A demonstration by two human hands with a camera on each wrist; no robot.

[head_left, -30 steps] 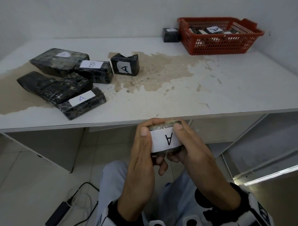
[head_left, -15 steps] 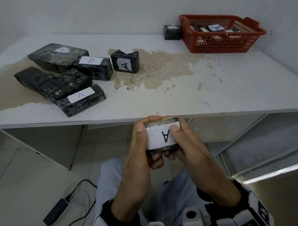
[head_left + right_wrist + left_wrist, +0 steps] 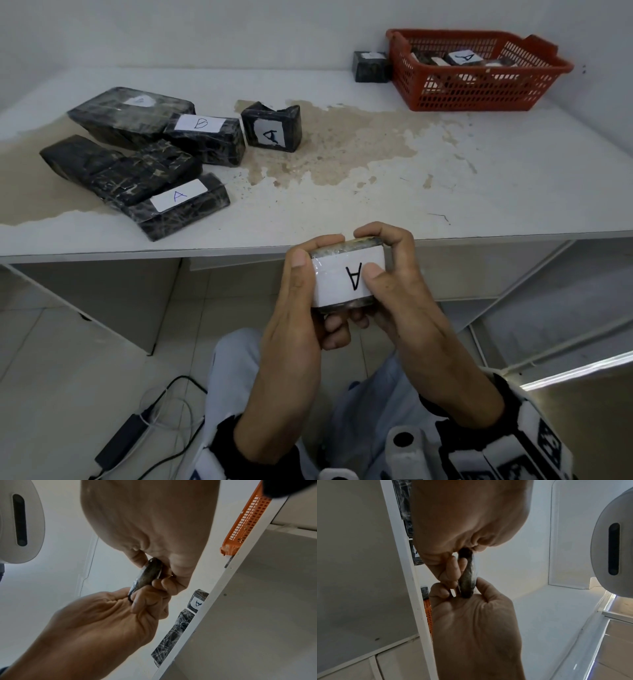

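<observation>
I hold a small dark wrapped block (image 3: pixel 342 277) in both hands, just in front of the white table's edge (image 3: pixel 496 235) and above my lap. Its white label, marked "A", faces up at me. My left hand (image 3: pixel 308 260) grips its left end, thumb on top and fingers curled beneath. My right hand (image 3: pixel 385 263) grips the right end, its thumb resting on the label. The left wrist view shows the block (image 3: pixel 468 573) edge-on, pinched between both hands. The right wrist view shows the block (image 3: pixel 147 574) the same way.
Several dark wrapped parcels lie at the table's left, among them one labelled A (image 3: pixel 178 205), one labelled B (image 3: pixel 205 137) and a small A block (image 3: pixel 272 128). A red basket (image 3: pixel 479 92) holding labelled blocks stands at the back right, beside a small block (image 3: pixel 371 66). A power adapter (image 3: pixel 120 442) lies on the floor.
The block has tilted so its label faces me more fully. Both hands have risen slightly toward the table edge and kept their hold.
</observation>
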